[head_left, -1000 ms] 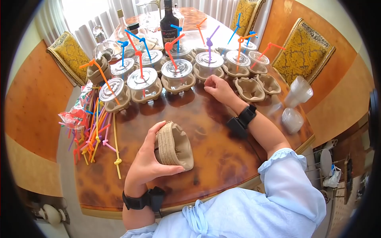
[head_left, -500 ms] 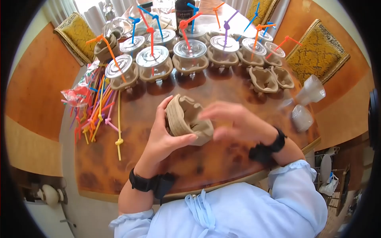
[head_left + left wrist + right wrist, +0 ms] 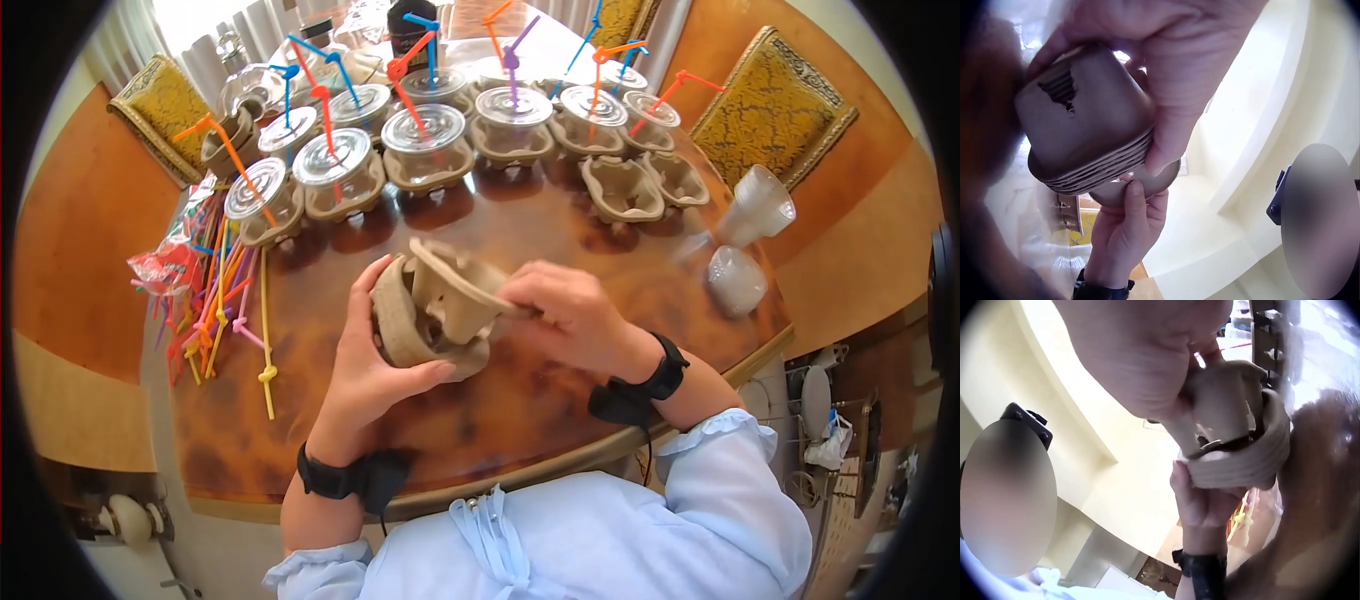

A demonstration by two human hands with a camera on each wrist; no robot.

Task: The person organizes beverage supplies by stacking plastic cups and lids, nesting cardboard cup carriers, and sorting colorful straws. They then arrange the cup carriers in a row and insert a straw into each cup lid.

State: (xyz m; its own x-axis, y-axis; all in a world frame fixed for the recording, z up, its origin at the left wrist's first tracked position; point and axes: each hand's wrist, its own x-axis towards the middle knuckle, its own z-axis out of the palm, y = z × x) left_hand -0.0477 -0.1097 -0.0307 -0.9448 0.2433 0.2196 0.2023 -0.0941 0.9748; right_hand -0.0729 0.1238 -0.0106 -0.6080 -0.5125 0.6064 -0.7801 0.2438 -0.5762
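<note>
My left hand (image 3: 365, 355) grips a nested stack of brown pulp cup holders (image 3: 1088, 165), thumb on the near side, above the table. A torn opening shows in the outermost holder's base in the left wrist view. With fingertips and thumb, my right hand (image 3: 570, 310) pinches the rim of the top cup holder (image 3: 455, 285). That one is tilted up and partly lifted from the stack, its lower part still inside. Ahead, two bare cup holders (image 3: 622, 190) stand at the right end of rows of lidded clear cups (image 3: 332, 158) set in similar holders.
Knotted colourful straws (image 3: 215, 300) lie at the left beside a red-and-clear plastic wrapper (image 3: 165, 265). Stacked clear plastic cups (image 3: 760, 205) and a clear dome-shaped piece (image 3: 737, 280) lie at the right edge. A dark bottle (image 3: 408, 30) stands behind the cups; yellow chairs (image 3: 775, 105) flank the table.
My right hand has come back from near the cup rows to the stack and taken hold of the top holder's rim, tilting it upward. My left hand keeps its grip on the stack.
</note>
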